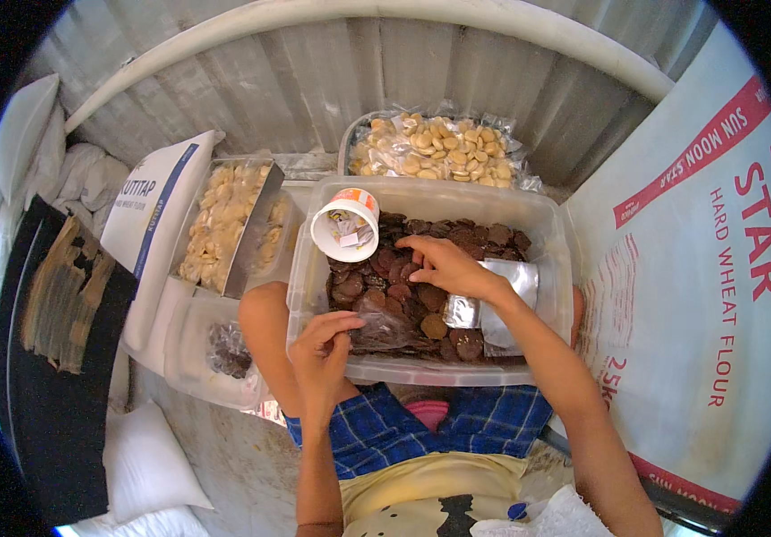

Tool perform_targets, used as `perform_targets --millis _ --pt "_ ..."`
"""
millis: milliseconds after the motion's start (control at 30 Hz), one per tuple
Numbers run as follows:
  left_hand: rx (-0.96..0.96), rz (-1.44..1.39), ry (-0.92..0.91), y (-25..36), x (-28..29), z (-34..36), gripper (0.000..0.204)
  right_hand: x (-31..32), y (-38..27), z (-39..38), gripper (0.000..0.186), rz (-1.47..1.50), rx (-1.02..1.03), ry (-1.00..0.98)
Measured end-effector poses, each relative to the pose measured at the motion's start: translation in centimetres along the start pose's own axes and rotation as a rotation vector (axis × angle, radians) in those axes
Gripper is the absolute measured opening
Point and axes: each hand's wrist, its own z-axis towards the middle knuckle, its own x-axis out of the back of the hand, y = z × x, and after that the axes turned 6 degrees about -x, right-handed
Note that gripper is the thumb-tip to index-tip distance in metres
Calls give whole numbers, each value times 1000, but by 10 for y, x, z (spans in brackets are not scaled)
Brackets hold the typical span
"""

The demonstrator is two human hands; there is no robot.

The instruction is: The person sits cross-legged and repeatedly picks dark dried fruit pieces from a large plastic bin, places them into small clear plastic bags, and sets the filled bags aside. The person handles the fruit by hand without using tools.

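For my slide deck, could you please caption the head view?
Left hand holding a clear plastic bag, right hand over dark discs in a tub.

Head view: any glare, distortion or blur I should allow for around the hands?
In the head view, the corners are black and the white pipe bows, likely lens distortion; in the head view, the silver packet glints beside the brown discs; in the head view, the left hand and right hand look fairly sharp.
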Motion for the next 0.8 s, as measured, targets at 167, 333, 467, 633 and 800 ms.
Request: perform_targets --millis 167,333,467,633,800 --pt "-33 88 4 -4 -2 1 29 -4 1 6 41 -77 93 -71" --pt "-65 111 -20 -5 -3 2 28 0 -2 8 39 47 21 -40" --pt "-56 103 -38 -5 -3 2 29 -13 -2 10 39 -160 92 74" --pt "-27 156 -54 -4 -2 1 28 -10 -1 9 47 -245 112 78" --pt "-23 152 -48 0 -3 1 27 -11 -7 5 54 -295 48 50"
